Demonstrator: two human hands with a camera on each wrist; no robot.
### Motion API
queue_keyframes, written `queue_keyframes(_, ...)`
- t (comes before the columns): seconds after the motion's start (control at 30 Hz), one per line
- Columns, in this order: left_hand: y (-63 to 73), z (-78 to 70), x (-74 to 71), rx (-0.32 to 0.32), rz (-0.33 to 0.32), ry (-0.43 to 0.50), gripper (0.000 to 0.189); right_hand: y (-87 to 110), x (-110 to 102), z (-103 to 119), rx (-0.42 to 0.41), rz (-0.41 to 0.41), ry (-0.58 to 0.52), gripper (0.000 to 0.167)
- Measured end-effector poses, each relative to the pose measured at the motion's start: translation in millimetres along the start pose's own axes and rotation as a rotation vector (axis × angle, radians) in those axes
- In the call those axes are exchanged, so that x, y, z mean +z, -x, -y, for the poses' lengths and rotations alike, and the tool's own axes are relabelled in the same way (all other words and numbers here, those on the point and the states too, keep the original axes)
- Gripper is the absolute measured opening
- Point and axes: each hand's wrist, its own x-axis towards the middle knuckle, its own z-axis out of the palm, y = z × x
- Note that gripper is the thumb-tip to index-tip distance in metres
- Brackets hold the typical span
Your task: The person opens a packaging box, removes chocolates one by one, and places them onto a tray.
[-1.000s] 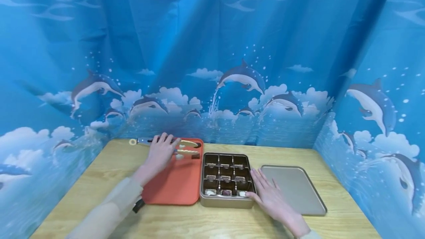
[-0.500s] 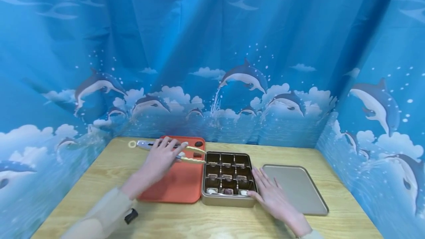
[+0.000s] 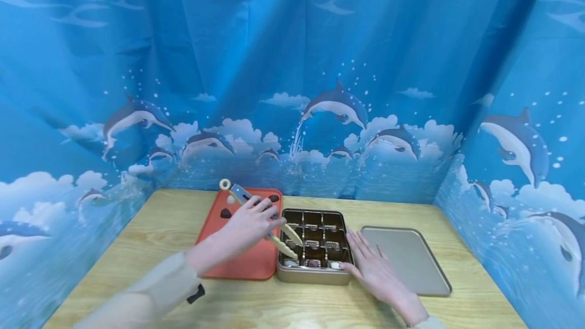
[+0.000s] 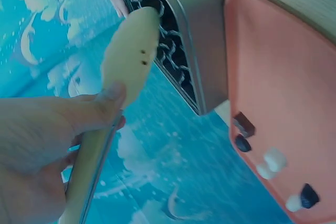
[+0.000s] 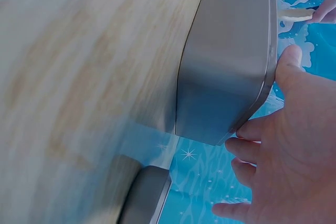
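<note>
Tongs with a metal body and pale cream tips (image 3: pixel 292 242) are gripped by my left hand (image 3: pixel 251 225), thumb on one arm in the left wrist view. The tips stand apart over the left column of a gold tin (image 3: pixel 315 277); anything between them is hidden. Inside the tin is a dark divider with several compartments. Small white and dark pieces lie in its front row. My right hand (image 3: pixel 377 273) rests with fairly straight fingers against the tin's right side, thumb at the rim (image 5: pixel 273 51).
Left of the tin lies a red tray (image 3: pixel 256 263) with several dark and white chocolate-like pieces (image 4: pixel 275 158) on it. The tin's flat lid (image 3: pixel 411 258) lies to the right. A blue dolphin-print curtain (image 3: pixel 274 90) hangs behind the table (image 3: pixel 274 306).
My left hand has carried the tongs rightward and toward me, from over the red tray to over the tin, turning them so the tips point down-right. My right hand stays on the tin.
</note>
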Motion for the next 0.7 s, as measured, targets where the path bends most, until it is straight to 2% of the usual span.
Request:
queue_keyframes(0.2, -19.2, -10.9, -4.6, 0.089, 0.011, -0.154, 0.023, 0.3, 0.3, -0.9, -0.007, -0.006, 0.006, 0.077)
queue_keyframes(0.3, -26.6, -16.9, -6.1, 0.129, 0.031, -0.192, 0.017, 0.7, 1.7, -1.7, -0.007, -0.011, 0.004, 0.077)
queue_keyframes(0.37, -30.1, -21.1, -5.6, 0.147, 0.023, -0.206, 0.013, 0.6, 2.7, -2.2, -0.007, -0.018, 0.003, 0.077)
queue_keyframes(0.57, -32.8, -31.5, 1.3, 0.142, 0.007, -0.233, 0.013, 0.5, 2.9, -1.5, -0.011, -0.026, 0.005, 0.077)
queue_keyframes(0.7, -32.2, -31.9, -2.6, 0.121, 0.034, -0.221, 0.013, 0.2, 2.1, -1.6, -0.015, -0.034, 0.007, 0.077)
